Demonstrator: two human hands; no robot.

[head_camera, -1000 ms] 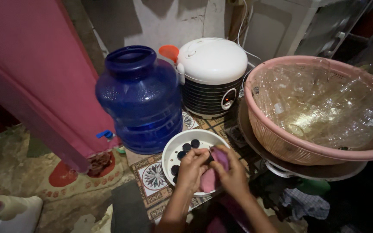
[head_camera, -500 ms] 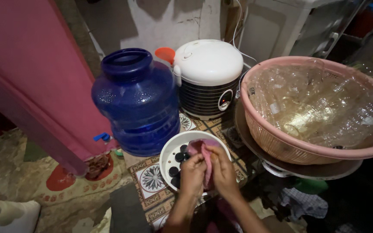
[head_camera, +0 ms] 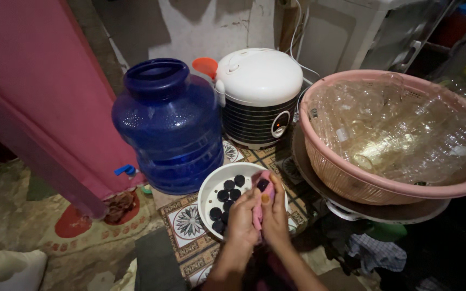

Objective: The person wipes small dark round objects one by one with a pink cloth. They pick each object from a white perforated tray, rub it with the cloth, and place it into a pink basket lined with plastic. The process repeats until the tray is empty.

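My left hand (head_camera: 242, 218) and my right hand (head_camera: 275, 215) are pressed together over a white bowl (head_camera: 210, 186) on the floor. Between them they grip a pink cloth (head_camera: 257, 211), and a small black cap (head_camera: 262, 185) sits at its upper end by my right fingertips. Several more black caps (head_camera: 226, 196) lie inside the bowl, just left of my hands. The bowl stands on a patterned tile mat (head_camera: 187, 222).
A large blue water jug (head_camera: 165, 126) stands behind the bowl, a white rice cooker (head_camera: 257, 97) to its right. A pink basket (head_camera: 351, 180) full of clear plastic bottles (head_camera: 400, 132) fills the right side. A pink curtain (head_camera: 33, 91) hangs at left.
My hands have closed together around the pink cloth over the bowl; earlier they were slightly apart with the cloth hanging lower. The view has shifted a little.
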